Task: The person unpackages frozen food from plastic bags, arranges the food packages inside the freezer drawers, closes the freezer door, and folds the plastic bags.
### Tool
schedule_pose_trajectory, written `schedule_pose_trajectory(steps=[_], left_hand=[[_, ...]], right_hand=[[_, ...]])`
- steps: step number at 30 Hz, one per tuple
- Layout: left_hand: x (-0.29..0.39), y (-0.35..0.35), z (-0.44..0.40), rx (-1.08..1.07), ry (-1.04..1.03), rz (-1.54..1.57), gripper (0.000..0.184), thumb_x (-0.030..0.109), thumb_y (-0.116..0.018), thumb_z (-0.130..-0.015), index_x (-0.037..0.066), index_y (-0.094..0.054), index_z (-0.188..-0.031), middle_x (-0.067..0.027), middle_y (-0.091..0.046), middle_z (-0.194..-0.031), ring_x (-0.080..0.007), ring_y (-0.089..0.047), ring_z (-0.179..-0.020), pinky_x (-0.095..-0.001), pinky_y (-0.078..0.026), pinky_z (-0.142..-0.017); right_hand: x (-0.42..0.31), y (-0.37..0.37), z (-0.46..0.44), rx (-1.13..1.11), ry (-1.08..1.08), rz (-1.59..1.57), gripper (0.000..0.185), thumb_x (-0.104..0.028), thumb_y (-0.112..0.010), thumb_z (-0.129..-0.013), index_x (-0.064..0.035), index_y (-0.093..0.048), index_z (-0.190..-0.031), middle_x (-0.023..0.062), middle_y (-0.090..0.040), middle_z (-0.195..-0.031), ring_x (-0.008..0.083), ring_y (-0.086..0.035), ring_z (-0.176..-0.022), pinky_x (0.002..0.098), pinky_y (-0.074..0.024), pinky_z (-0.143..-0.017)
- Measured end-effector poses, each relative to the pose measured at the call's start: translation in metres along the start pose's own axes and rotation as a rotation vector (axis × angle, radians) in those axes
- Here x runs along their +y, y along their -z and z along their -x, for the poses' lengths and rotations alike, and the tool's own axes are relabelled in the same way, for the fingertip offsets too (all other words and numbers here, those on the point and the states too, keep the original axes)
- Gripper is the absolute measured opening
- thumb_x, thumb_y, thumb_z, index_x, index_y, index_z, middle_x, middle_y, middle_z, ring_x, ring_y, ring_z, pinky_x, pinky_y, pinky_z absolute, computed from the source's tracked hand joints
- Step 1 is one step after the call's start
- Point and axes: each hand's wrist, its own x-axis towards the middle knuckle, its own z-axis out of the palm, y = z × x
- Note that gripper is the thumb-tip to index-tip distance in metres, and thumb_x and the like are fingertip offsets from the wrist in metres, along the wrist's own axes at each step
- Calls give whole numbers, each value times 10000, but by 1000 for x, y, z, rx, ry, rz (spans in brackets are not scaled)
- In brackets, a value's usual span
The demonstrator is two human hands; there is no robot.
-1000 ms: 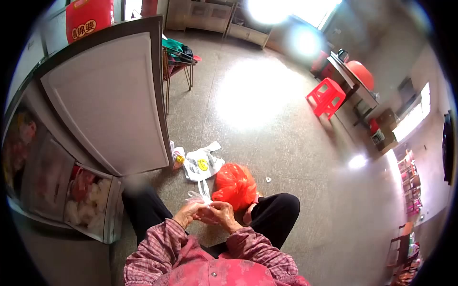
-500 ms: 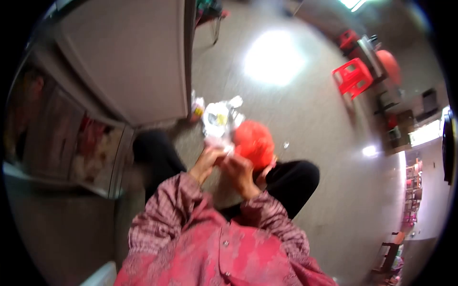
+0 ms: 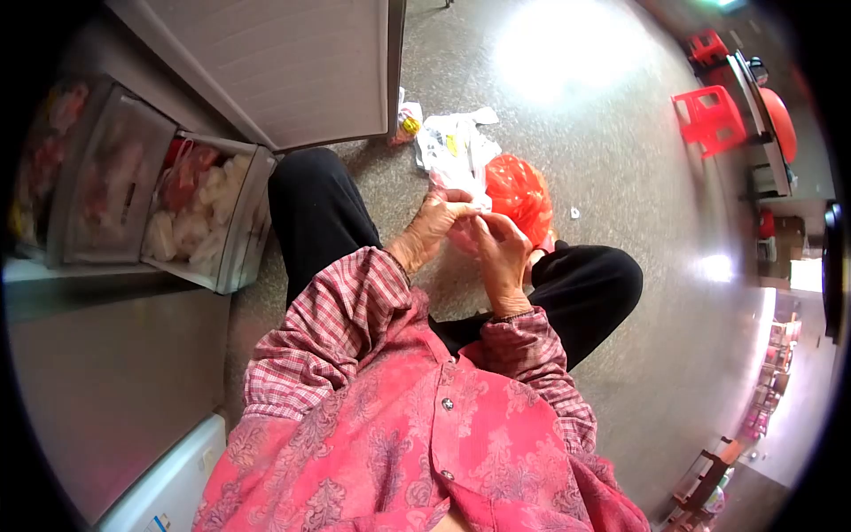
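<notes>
Between my knees, my left hand [image 3: 436, 226] pinches the gathered white top of a thin plastic bag [image 3: 463, 238]. My right hand [image 3: 503, 257] pinches the same bag from the other side, its fingertips close to those of the left. The pinkish body of this bag hangs partly hidden below and behind the fingers. Just beyond my right hand a red plastic bag [image 3: 519, 197] rests on the floor. A white bag with a yellow print [image 3: 454, 142] lies past my fingertips, beside a small colourful packet [image 3: 407, 123].
On the left an open freezer drawer [image 3: 197, 208] holds bagged food, under an open freezer door [image 3: 292, 71]. A red stool [image 3: 711, 120] stands by a table [image 3: 761, 115] at the upper right. A small white scrap [image 3: 574, 213] lies on the floor.
The view has tilted down and swung left, so the floor items appear higher and the drawer nearer. The white handles that stood up above my fingers are now gathered at my fingertips.
</notes>
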Motion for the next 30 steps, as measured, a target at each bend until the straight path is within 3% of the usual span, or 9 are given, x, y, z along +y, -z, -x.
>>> schedule_pose_trajectory(steps=[3,6,8,10,17,22,24,27,30], left_hand=[[0,-1,-2,27,-48,-161,162,127,-647,-787,35,-631,-919,-16,-634,-826,-84,-584,-739,-217,-470,-670],[5,-11,6,15,-10,-38,145,134,-636,-785,45,-632,-899,-21,-623,-812,-85,-578,-738,-241,-477,-633],[-5,-9,6,16,5,87,131,126,-633,-782,54,-634,-892,-28,-614,-798,-96,-577,-732,-252,-479,-623],[-28,-3,-6,69,-66,107,132,119,-631,-774,55,-629,-890,-39,-606,-783,-115,-586,-735,-262,-488,-627],[-18,-11,-6,145,10,-45,138,31,-573,-738,52,-583,-874,-70,-577,-767,-201,-608,-734,-360,-552,-479],[-27,-4,-19,392,-65,-322,82,32,-590,-683,-11,-582,-752,-133,-593,-766,-264,-618,-678,-384,-544,-517],[-37,4,-28,450,-247,-610,59,64,-587,-708,6,-584,-720,-160,-597,-698,-287,-625,-674,-396,-490,-549],[-40,3,-26,488,-363,-635,94,103,-580,-741,18,-571,-702,-168,-589,-647,-303,-624,-676,-414,-442,-575],[-43,5,-34,443,-361,-560,88,73,-542,-778,8,-532,-835,-191,-585,-683,-332,-617,-675,-402,-455,-575]], right_hand=[[-2,2,2,-25,-47,-26,176,-139,-672,-809,0,-663,-917,102,-682,-776,148,-651,-714,263,-497,-668],[-17,8,-3,-74,-23,167,224,-174,-653,-827,-1,-663,-969,135,-689,-846,167,-659,-760,269,-498,-696],[-8,10,-5,-159,-73,101,246,-170,-648,-834,36,-650,-967,123,-688,-853,156,-652,-757,269,-499,-701],[-7,9,-4,-241,-309,-221,200,-121,-612,-867,29,-625,-998,80,-649,-862,145,-622,-770,259,-545,-670],[-4,14,-20,-407,-156,-11,260,-161,-612,-874,69,-624,-996,80,-658,-835,131,-622,-724,239,-497,-648],[-11,1,-18,-411,-303,-135,306,-249,-642,-852,44,-644,-940,64,-655,-800,116,-609,-700,231,-480,-673],[-16,-1,-16,-434,-355,-155,306,-239,-627,-858,56,-630,-942,67,-652,-809,120,-613,-716,240,-483,-665],[-4,2,-14,-454,-365,-169,305,-253,-616,-864,46,-635,-922,56,-648,-781,103,-597,-684,226,-466,-651],[-9,-1,-7,-430,-477,-276,276,-244,-583,-881,16,-626,-965,28,-640,-802,90,-582,-681,222,-461,-642]])
